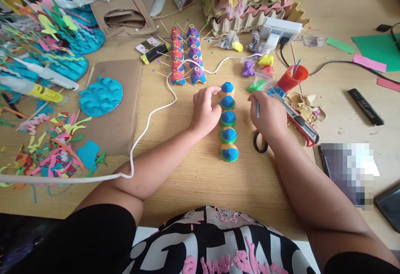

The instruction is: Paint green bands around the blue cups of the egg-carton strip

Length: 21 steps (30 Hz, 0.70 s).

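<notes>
A strip of egg-carton cups [228, 118] painted blue, green and orange runs away from me down the middle of the table. Curled against its far left side, my left hand [204, 109] grips it between thumb and forefinger. My right hand [269, 113] is closed around a thin blue stick [258, 110], just right of the strip and apart from it. Beside that hand lies a red box cutter [301, 122], and a dark ring [260, 142] sits below it. Similar sticks stand in an orange cup [292, 79].
Two decorated egg-carton strips [178, 55] with pins stand at the back. A white cable [150, 120] crosses the left side to a power adapter [279, 30]. Clay packets [248, 68], cardboard [109, 136], paper scraps [59, 149] and a black marker [365, 106] lie around.
</notes>
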Each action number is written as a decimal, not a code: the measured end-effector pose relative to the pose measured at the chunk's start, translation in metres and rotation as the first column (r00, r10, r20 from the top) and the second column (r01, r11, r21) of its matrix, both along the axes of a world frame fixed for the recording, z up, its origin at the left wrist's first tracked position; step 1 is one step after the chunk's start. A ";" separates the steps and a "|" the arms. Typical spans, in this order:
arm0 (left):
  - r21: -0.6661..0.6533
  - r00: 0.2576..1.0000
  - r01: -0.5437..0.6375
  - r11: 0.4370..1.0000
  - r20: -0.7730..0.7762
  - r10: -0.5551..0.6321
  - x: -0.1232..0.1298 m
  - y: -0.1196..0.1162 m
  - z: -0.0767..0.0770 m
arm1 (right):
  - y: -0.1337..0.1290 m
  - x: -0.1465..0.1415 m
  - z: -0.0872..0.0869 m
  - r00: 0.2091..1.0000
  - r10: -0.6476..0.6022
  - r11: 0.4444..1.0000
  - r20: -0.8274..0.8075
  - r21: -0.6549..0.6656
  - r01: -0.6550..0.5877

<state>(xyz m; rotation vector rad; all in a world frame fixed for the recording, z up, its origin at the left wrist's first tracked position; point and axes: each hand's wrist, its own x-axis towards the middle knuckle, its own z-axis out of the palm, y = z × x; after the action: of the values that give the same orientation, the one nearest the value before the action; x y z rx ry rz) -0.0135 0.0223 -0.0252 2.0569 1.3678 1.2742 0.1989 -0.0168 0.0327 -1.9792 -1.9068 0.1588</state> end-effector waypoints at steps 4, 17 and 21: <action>0.009 0.998 -0.036 0.999 0.050 0.036 0.000 0.003 0.002 | 0.007 0.012 0.016 0.982 -0.150 0.981 0.116 -0.108 0.162; 0.127 0.996 -0.073 0.989 0.058 0.066 0.003 0.000 0.007 | 0.073 -0.008 0.036 0.922 -0.262 0.895 0.286 -0.284 0.343; 0.179 0.993 -0.077 0.981 0.098 0.060 0.004 -0.001 0.010 | 0.053 -0.009 0.031 0.938 -0.229 0.935 0.261 -0.208 0.287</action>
<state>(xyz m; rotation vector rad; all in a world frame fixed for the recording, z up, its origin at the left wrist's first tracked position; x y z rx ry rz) -0.0096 0.0213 -0.0148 2.0540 1.3351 1.5571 0.1901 0.0362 0.0641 -2.4939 -1.8073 0.0940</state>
